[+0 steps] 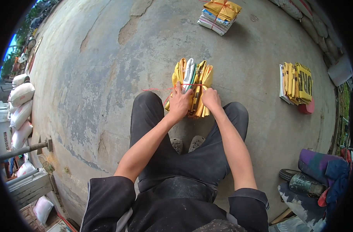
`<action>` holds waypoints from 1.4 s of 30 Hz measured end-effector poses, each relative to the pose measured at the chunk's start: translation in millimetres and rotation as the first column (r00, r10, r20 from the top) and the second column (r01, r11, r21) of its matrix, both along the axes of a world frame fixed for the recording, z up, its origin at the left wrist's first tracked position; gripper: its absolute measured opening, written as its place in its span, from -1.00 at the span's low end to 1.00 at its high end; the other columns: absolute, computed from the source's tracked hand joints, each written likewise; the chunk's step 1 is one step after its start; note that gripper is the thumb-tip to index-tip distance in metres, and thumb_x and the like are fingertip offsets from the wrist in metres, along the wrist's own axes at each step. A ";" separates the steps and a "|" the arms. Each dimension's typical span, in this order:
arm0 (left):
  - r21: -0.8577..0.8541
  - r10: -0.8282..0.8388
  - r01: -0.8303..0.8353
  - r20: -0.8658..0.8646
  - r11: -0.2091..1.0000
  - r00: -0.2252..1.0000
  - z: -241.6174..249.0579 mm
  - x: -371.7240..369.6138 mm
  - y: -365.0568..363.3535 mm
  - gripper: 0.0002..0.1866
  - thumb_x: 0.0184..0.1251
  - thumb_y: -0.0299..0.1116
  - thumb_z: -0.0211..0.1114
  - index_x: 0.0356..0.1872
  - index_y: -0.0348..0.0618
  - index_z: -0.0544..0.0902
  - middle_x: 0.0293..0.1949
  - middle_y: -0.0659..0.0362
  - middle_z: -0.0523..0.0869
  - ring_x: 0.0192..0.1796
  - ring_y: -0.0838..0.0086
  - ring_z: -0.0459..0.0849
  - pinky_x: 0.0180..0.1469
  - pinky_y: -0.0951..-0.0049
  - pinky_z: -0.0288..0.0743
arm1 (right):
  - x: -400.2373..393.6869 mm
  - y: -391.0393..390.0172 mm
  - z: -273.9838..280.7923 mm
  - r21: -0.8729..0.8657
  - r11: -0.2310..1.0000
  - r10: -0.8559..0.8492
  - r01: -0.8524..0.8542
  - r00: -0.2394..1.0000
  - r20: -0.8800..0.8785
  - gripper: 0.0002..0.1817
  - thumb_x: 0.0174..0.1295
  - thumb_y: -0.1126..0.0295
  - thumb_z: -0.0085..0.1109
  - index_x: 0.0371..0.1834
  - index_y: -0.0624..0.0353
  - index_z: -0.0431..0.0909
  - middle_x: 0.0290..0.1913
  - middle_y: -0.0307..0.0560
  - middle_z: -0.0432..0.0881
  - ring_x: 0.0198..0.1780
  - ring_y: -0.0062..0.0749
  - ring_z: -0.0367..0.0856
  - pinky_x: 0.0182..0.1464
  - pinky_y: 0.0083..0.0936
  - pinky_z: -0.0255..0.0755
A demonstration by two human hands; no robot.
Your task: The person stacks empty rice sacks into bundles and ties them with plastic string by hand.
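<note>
A bundle of folded yellow, white and green sacks (pixel 199 73) stands on the concrete floor between my knees. Red string (pixel 192 84) crosses its middle, and a loose end trails to the left. My left hand (pixel 179 101) presses on the bundle's left front with its fingers spread over the string. At the right side of the bundle, my right hand (pixel 211 98) is closed in a fist against the yellow sacks. What its fingers grip is hidden.
A tied bundle (pixel 222 15) lies farther ahead on the floor (pixel 145 58). To the right stands another stack (pixel 296 83) beside a red object (pixel 306 107). White filled sacks (pixel 22 94) line the left; cloths and a motorbike-like object (pixel 306 183) are at lower right.
</note>
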State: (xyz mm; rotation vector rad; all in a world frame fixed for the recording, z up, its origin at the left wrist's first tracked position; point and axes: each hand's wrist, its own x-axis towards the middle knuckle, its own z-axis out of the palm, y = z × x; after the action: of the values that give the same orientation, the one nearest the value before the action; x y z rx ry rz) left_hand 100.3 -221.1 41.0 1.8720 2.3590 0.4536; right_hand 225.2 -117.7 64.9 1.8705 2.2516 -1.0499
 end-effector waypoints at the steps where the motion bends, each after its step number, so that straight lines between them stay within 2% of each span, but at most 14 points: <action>1: -0.011 0.052 -0.052 0.041 0.999 0.998 -4.2 1.7 2.3 -0.65 0.22 -0.42 0.20 0.05 -0.05 0.44 0.36 -0.23 0.28 0.21 -0.19 0.50 -0.04 -0.07 0.57 | -1.6 -1.3 -0.9 -0.001 1.000 -0.009 0.009 1.000 -0.003 -0.59 0.39 0.21 0.04 -0.12 0.43 0.66 -0.03 0.43 0.64 0.05 0.32 0.62 0.13 0.02 0.49; 6: -0.065 0.138 -0.126 0.231 0.990 0.963 6.8 2.6 3.4 -0.67 0.22 -0.27 0.27 0.02 0.00 0.54 0.43 -0.30 0.18 0.33 -0.17 0.39 0.03 -0.12 0.53 | -5.4 4.3 -13.5 -0.019 1.000 0.007 -0.009 0.998 -0.070 -0.52 0.39 0.13 0.03 -0.10 0.44 0.65 -0.05 0.49 0.63 0.06 0.33 0.61 0.14 0.00 0.49; 9: -0.127 0.142 -0.125 0.139 0.984 0.980 13.7 9.1 3.2 -0.63 0.17 -0.12 0.36 -0.03 -0.02 0.62 0.42 -0.35 0.18 0.34 -0.28 0.35 0.04 -0.24 0.48 | -6.8 2.9 -10.1 -0.040 0.998 0.047 -0.052 0.992 -0.114 -0.40 0.32 -0.02 0.10 -0.12 0.47 0.65 -0.10 0.55 0.63 0.05 0.36 0.60 0.14 -0.01 0.48; 11: -0.119 0.227 -0.212 0.123 0.970 0.966 13.3 13.4 5.4 -0.53 0.14 0.04 0.38 -0.04 -0.05 0.65 0.44 -0.46 0.10 0.39 -0.47 0.20 0.12 -0.50 0.27 | -4.3 2.4 -14.7 -0.050 0.996 0.068 -0.075 0.990 -0.121 -0.28 0.16 -0.14 0.25 -0.08 0.49 0.60 -0.12 0.55 0.63 0.06 0.35 0.60 0.16 0.00 0.46; 15: -0.134 0.184 -0.183 -0.010 0.974 0.983 19.2 18.3 10.3 -0.55 0.14 -0.01 0.34 -0.07 -0.13 0.69 0.44 -0.55 0.00 0.42 -0.59 0.04 0.18 -0.66 0.00 | -4.3 4.0 -18.4 -0.048 0.997 0.066 -0.067 0.997 -0.028 -0.30 0.21 -0.04 0.23 0.04 0.54 0.51 0.04 0.49 0.60 0.14 0.26 0.58 0.20 -0.08 0.47; 17: -0.242 0.138 -0.172 -0.152 0.955 0.979 16.7 24.4 16.1 -0.61 0.14 -0.14 0.29 -0.18 -0.27 0.72 0.43 -0.61 -0.05 0.45 -0.60 -0.06 0.20 -0.71 -0.15 | -4.3 3.4 -15.8 -0.087 0.990 0.109 -0.110 0.994 -0.019 -0.35 0.22 0.05 0.23 0.08 0.52 0.47 0.07 0.48 0.58 0.14 0.25 0.59 0.20 -0.09 0.47; 24: -0.114 0.188 -0.202 -0.117 0.973 0.975 -26.6 21.6 21.2 -0.65 0.13 -0.24 0.23 -0.20 -0.34 0.72 0.41 -0.61 0.02 0.45 -0.49 0.06 0.22 -0.55 0.07 | -9.1 -1.1 -7.5 -0.084 0.993 0.083 -0.087 0.995 -0.050 -0.45 0.25 0.21 0.13 0.09 0.54 0.45 0.03 0.56 0.57 0.12 0.33 0.57 0.20 -0.02 0.45; 27: -0.222 0.320 -0.250 0.385 0.942 0.865 -18.3 3.7 25.0 -0.62 0.19 -0.23 0.22 -0.12 -0.34 0.67 0.41 -0.55 0.05 0.45 -0.41 0.07 0.27 -0.49 0.08 | -16.7 -8.7 -18.2 -0.161 0.985 0.073 -0.069 0.997 0.022 -0.41 0.28 0.26 0.08 0.23 0.52 0.25 0.12 0.50 0.55 0.18 0.28 0.56 0.23 -0.06 0.45; 32: -0.306 0.251 -0.131 0.396 0.943 0.883 -16.5 -8.0 21.2 -0.61 0.20 -0.22 0.22 -0.04 -0.26 0.64 0.42 -0.52 0.02 0.43 -0.42 0.09 0.24 -0.54 0.13 | -21.4 -22.7 -20.1 -0.150 0.988 0.035 -0.037 0.999 -0.015 -0.36 0.24 0.31 0.12 0.25 0.54 0.15 0.12 0.52 0.54 0.19 0.29 0.55 0.24 -0.05 0.43; 36: -0.203 0.179 -0.123 0.286 0.971 0.942 -12.7 5.5 3.4 -0.60 0.18 -0.20 0.30 0.05 -0.04 0.61 0.46 -0.47 -0.05 0.41 -0.44 0.11 0.13 -0.52 0.27 | -19.4 -22.0 -31.2 -0.123 0.980 -0.170 0.154 0.976 -0.134 -0.16 0.09 0.29 0.23 0.31 0.57 0.01 0.08 0.62 0.52 0.16 0.39 0.53 0.24 -0.05 0.42; 38: -0.024 0.177 -0.176 0.244 0.984 0.954 -11.9 14.8 -9.5 -0.44 0.13 -0.13 0.37 0.19 0.08 0.49 0.44 -0.44 0.03 0.30 -0.37 0.31 0.19 -0.28 0.35 | -21.0 -13.6 -43.9 -0.074 0.970 -0.240 0.230 0.958 -0.159 -0.16 0.03 0.39 0.22 0.37 0.46 0.01 0.09 0.58 0.52 0.17 0.34 0.54 0.25 -0.09 0.43; 39: -0.033 0.242 -0.243 0.291 0.969 0.926 3.7 19.7 -10.7 -0.36 0.14 -0.21 0.36 0.28 0.16 0.36 0.35 -0.43 0.19 0.20 -0.35 0.43 0.12 -0.24 0.41 | -20.4 -6.7 -53.8 -0.201 0.957 -0.256 0.211 0.938 -0.234 -0.17 -0.03 0.49 0.16 0.38 0.40 0.04 0.18 0.53 0.49 0.23 0.29 0.50 0.32 -0.14 0.37; 40: -0.025 0.241 -0.244 0.290 0.969 0.926 4.4 17.3 -7.4 -0.36 0.14 -0.21 0.36 0.28 0.16 0.36 0.35 -0.43 0.19 0.20 -0.35 0.43 0.12 -0.24 0.41 | -19.1 -0.3 -57.9 -0.195 0.958 -0.254 0.210 0.937 -0.239 -0.17 -0.03 0.49 0.16 0.38 0.40 0.04 0.18 0.53 0.49 0.23 0.29 0.50 0.32 -0.14 0.37; 42: -0.160 0.286 -0.238 0.493 0.958 0.822 5.0 11.0 0.6 -0.37 0.15 -0.30 0.32 0.28 0.17 0.32 0.16 -0.37 0.41 0.07 -0.31 0.54 0.04 -0.17 0.45 | -18.5 7.9 -58.5 -0.241 0.967 -0.155 0.083 0.943 -0.296 -0.20 -0.02 0.51 0.14 0.39 0.36 0.11 0.17 0.53 0.50 0.25 0.29 0.48 0.33 -0.15 0.36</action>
State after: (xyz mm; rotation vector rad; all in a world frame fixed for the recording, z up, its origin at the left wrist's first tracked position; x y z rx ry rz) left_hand 111.3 -220.6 46.0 1.1852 2.2121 0.7478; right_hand 206.7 -109.7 6.3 1.8762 2.0675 -1.6526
